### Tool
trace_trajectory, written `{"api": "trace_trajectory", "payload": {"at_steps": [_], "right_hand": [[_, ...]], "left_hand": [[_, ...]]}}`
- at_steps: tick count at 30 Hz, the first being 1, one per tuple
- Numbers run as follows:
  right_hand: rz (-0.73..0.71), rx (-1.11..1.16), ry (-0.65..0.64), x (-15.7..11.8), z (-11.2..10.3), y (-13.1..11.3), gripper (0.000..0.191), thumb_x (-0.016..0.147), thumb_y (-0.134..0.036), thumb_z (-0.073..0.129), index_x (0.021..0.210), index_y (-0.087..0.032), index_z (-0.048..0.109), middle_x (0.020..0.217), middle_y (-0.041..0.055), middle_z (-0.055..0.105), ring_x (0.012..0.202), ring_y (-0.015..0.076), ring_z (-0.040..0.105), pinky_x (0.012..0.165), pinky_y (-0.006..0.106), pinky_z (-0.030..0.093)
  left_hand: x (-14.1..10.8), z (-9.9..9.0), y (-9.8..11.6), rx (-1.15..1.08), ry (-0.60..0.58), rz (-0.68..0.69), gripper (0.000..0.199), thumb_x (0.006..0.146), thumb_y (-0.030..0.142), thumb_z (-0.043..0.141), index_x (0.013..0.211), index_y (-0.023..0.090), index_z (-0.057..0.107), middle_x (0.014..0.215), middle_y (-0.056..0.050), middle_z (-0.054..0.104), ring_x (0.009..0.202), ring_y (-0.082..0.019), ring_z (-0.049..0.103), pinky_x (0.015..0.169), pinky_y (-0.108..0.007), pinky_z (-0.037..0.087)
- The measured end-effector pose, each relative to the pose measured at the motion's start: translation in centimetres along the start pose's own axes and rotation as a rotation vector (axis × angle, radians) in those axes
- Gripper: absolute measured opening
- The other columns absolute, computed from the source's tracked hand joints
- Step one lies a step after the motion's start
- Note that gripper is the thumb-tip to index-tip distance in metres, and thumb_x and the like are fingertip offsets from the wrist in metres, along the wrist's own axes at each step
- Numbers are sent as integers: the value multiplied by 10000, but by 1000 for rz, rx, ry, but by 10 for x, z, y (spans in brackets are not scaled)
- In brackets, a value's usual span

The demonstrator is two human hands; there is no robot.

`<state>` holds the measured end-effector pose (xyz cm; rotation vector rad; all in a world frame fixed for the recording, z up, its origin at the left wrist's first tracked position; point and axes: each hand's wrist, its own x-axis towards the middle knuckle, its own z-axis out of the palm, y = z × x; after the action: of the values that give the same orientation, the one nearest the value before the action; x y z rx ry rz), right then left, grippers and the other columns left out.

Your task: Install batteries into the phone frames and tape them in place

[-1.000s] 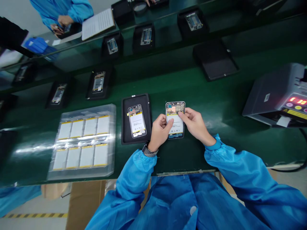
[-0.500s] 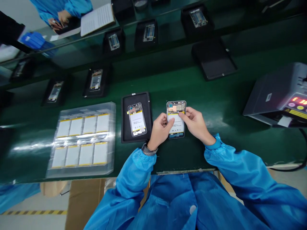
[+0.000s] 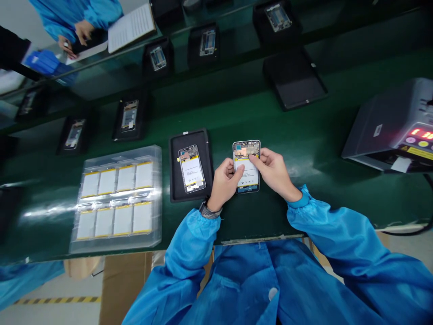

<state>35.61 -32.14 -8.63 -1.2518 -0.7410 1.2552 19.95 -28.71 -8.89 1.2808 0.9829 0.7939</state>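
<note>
An opened smartphone (image 3: 248, 176) is held upright between my two hands, its white battery and circuit board facing me. My left hand (image 3: 226, 183) grips its left edge, thumb resting on the battery. From the right, my right hand (image 3: 275, 174) holds the other edge, with its thumb at the seam between board and battery. The fingers behind the phone are partly hidden. Left of my hands, a second opened phone (image 3: 191, 169) lies in a black tray (image 3: 176, 192). Further left is a clear plastic tray (image 3: 115, 246) with several white batteries (image 3: 144, 175) in two rows.
A grey machine with a red display (image 3: 379, 131) stands at the right. A flat black tray (image 3: 294, 81) lies beyond my hands. Several black trays with opened phones (image 3: 129, 115) line the green bench (image 3: 237, 108) and shelf. A co-worker's hands (image 3: 83, 31) are near an open notebook (image 3: 131, 27).
My grip on the phone looks nearly the same; my right thumb has shifted slightly up toward the board. The view has shifted slightly. The co-worker's hands have moved apart.
</note>
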Motion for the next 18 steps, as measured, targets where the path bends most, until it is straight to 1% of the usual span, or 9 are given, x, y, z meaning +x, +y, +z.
{"api": "trace_trajectory", "payload": {"at_steps": [4, 7, 10, 12, 14, 16, 18], "right_hand": [[-20, 5, -13, 2, -1, 3, 455, 764, -629, 816, 867, -223, 637, 791, 28, 732, 678, 201, 687, 588, 306, 542], [-22, 11, -37, 2, -2, 3, 451, 776, -626, 809, 899, -223, 648, 799, 25, 737, 680, 199, 691, 597, 306, 554], [-43, -2, -34, 0, -1, 3, 443, 784, -618, 804, 899, -217, 655, 780, 21, 737, 668, 193, 689, 581, 296, 549], [-50, -4, -27, -2, 2, 4, 429, 794, -600, 800, 904, -211, 658, 763, 19, 736, 647, 186, 682, 561, 287, 541], [-45, 9, -23, -5, 5, 5, 412, 811, -579, 792, 931, -208, 660, 760, 18, 739, 625, 182, 677, 554, 287, 542], [-55, 13, -17, -8, 8, 6, 386, 832, -549, 780, 960, -205, 661, 769, 16, 742, 606, 172, 667, 545, 281, 536], [-85, -14, -15, -10, 9, 7, 349, 863, -522, 755, 971, -202, 667, 758, 11, 734, 590, 159, 651, 524, 264, 512]], "left_hand": [[0, -1, 2, 6, 4, -1, 383, 847, 493, 764, 822, 188, 534, 840, -24, 707, 740, -138, 668, 647, -223, 513], [-1, -1, 2, 1, 5, -5, 378, 843, 486, 770, 828, 184, 543, 846, -28, 709, 739, -135, 663, 648, -218, 509], [-1, 1, 1, -20, 19, -3, 368, 853, 492, 759, 854, 182, 559, 851, -29, 707, 742, -140, 663, 657, -223, 516], [-1, 5, -1, -21, 58, 4, 351, 873, 496, 736, 907, 178, 590, 841, -23, 694, 737, -143, 653, 658, -228, 516], [-2, 11, -3, 12, 125, 16, 340, 901, 497, 703, 959, 171, 627, 824, -16, 677, 725, -140, 632, 650, -225, 503], [-3, 16, -4, 50, 189, 29, 334, 920, 492, 678, 974, 163, 656, 807, -12, 665, 713, -133, 611, 636, -216, 483], [-4, 19, -4, 60, 229, 27, 330, 925, 485, 671, 975, 159, 675, 798, -11, 664, 702, -129, 598, 624, -212, 470]]}}
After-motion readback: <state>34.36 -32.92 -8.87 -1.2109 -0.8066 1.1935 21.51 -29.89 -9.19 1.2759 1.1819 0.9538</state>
